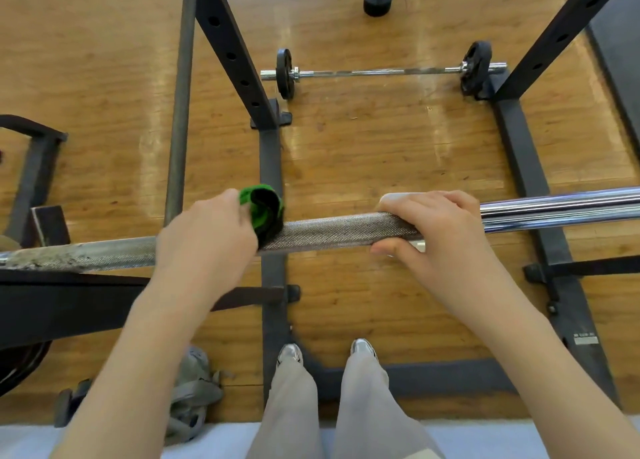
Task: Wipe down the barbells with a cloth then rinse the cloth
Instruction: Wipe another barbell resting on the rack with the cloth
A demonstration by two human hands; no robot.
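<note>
Green cloth (265, 212) bunches in your left hand (204, 236) fingers against the bar (332, 231); your right hand (440, 226) fingers curl over it, palm down.

Two barbells (339, 231) (381, 72), one cloth (265, 212)

Both forearms are bare from wrist to the frame's lower edge, with no sleeves, watch or rings showing on the left hand (204, 236) or the right hand (440, 226). The person wears loose, light beige trousers (332, 406) falling in 2 wide legs. Below the hems peek the toes of 2 silvery-white shoes (290, 353), possibly mesh trainers, though the detail is too soft to be sure.
</note>
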